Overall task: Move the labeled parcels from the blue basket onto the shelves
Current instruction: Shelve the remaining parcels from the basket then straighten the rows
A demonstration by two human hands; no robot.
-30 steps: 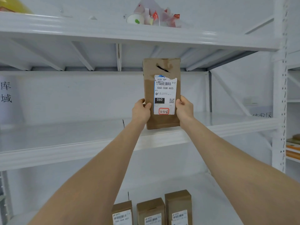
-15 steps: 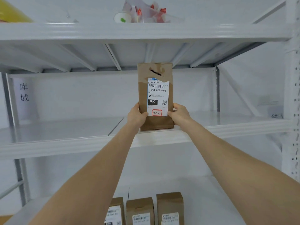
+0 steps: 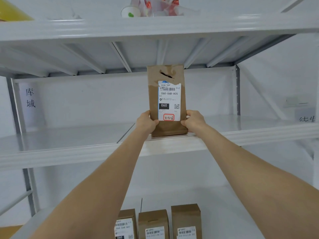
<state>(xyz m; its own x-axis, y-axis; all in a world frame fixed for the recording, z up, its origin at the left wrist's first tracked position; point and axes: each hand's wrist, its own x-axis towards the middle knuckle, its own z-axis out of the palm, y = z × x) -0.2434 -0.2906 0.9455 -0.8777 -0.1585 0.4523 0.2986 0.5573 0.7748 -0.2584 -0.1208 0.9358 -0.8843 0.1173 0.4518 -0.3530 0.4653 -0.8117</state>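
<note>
— Where's the parcel (image 3: 166, 100) now?
— Upright on the middle shelf (image 3: 69, 140), its base right at the front edge. My left hand (image 3: 146, 122) and right hand (image 3: 194, 121) clamp its lower sides, fingers curled round it.
— What could go wrong?
— It's tall and narrow. If I release before sliding it deeper, I reckon it tips forward off the lip onto the three parcels (image 3: 152, 223) below.

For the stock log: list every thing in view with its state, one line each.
Held parcel: upright, label facing the camera, base seemingly resting at the front of the middle shelf.
Left hand: grips the parcel's lower left side.
Right hand: grips its lower right side.
Three lower parcels: upright, side by side on the lower shelf.
Clear bag: lying on the top shelf.
</note>
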